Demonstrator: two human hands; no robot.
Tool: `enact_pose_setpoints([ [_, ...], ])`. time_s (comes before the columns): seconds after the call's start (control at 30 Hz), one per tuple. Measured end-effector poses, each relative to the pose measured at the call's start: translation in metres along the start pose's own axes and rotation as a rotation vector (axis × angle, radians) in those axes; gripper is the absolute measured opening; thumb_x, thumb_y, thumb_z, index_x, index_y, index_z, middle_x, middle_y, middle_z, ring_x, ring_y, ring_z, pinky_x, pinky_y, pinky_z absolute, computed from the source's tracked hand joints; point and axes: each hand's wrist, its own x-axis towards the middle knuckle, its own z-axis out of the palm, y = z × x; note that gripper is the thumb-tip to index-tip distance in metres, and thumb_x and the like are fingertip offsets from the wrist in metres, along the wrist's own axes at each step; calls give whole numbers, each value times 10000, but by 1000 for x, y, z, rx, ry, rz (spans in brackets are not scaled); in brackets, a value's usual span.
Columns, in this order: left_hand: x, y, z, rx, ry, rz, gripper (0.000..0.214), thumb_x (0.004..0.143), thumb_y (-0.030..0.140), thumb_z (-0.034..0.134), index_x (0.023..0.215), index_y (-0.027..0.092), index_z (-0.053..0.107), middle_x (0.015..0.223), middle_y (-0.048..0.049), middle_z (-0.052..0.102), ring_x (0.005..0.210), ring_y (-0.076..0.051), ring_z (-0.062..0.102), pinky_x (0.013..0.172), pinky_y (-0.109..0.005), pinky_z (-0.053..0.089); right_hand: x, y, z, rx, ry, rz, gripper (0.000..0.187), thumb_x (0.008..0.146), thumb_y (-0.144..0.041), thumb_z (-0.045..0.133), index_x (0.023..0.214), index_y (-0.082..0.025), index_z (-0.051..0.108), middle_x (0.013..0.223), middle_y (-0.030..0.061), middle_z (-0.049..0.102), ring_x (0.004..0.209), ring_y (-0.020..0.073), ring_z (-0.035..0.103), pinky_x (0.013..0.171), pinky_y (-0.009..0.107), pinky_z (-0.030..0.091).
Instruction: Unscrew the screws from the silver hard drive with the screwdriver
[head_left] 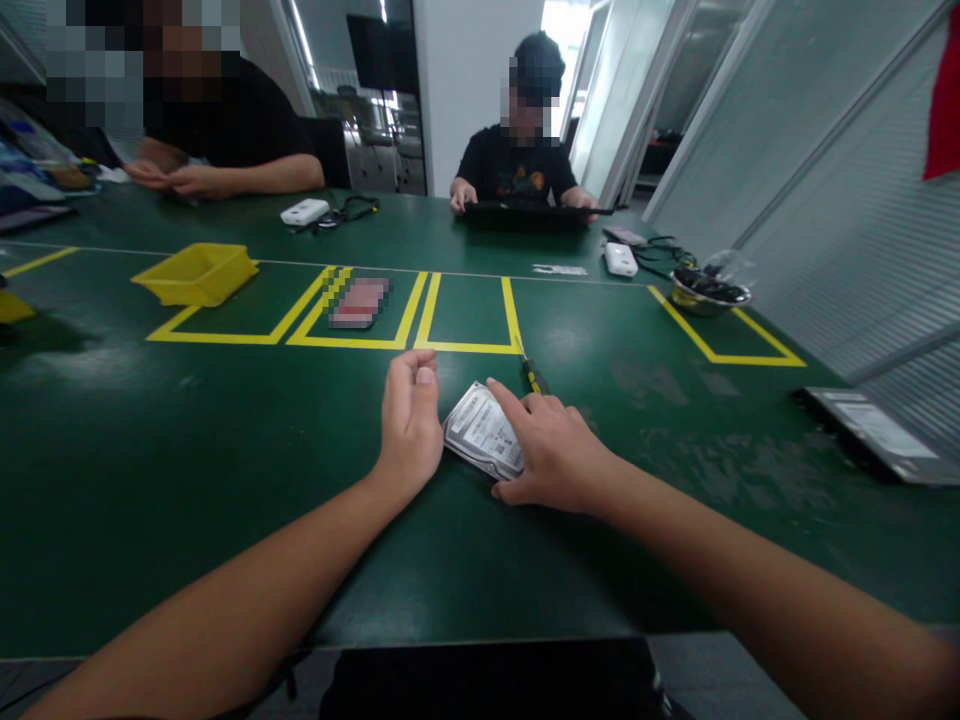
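A silver hard drive [480, 428] with a white label lies on the green table [187, 450] in front of me. My right hand [551, 450] rests on its right side, index finger stretched across the label and thumb at the near edge. My left hand [411, 420] sits just left of the drive, fingers curled loosely, thumb up, nothing visible in it. A small screwdriver [531, 372] with a black and yellow handle lies just beyond my right hand.
Yellow tape boxes [420, 345] mark the table; a yellow bin [196, 272] stands at far left, a metal bowl [705, 290] at right, a flat grey device [874, 430] near the right edge. Two people sit across; one works at a dark laptop [525, 215].
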Motion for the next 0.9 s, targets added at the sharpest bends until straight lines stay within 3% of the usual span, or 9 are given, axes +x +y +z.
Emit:
enact_pose_setpoints([
  [0.53, 1, -2, 1, 5, -16, -15, 400, 1028, 484, 321, 1186, 195, 548, 1124, -92, 613, 1045, -217, 591, 931, -382, 464, -2, 19, 3, 112, 56, -64, 1187, 587, -560, 777, 1565, -226, 194, 1230, 164, 505, 1080, 358, 473, 874, 467, 398],
  [0.9, 2, -5, 3, 14, -51, -41, 391, 1026, 480, 327, 1184, 199, 548, 1113, -91, 614, 1022, -215, 595, 905, -378, 475, -23, 35, -9, 236, 78, -72, 1136, 609, -508, 781, 1547, -193, 223, 1278, 156, 497, 1107, 339, 448, 923, 493, 402],
])
